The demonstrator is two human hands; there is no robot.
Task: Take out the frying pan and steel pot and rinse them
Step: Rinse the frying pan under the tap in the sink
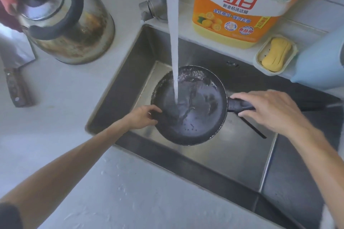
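Nearest the camera, two bare forearms reach from the lower frame over the pale counter [130,191] into the steel sink [232,154]. The left hand [143,119], fingers loosely curled, pinches the near left rim of the frying pan [193,117]; the right hand [270,109] is wrapped over the pan's black handle [240,105]. The pan sits at centre frame, low in the sink, under the tap stream [174,42], which strikes its floor. Judged stiff and moderately heavy, with a wet, probably slippery surface, it is best controlled at the handle, the rim grip steadying any tilt. The steel pot [74,29], stained and kettle-shaped with a looped handle, stands on the counter at upper left, not yet rinsed. A reddish blurred shape covers its lid knob; its nature cannot be told. Whether the pan touches the sink floor is unclear. The tap's upper part is cut off. A detergent bottle [242,5] and soap bar [277,55] stand at upper right.
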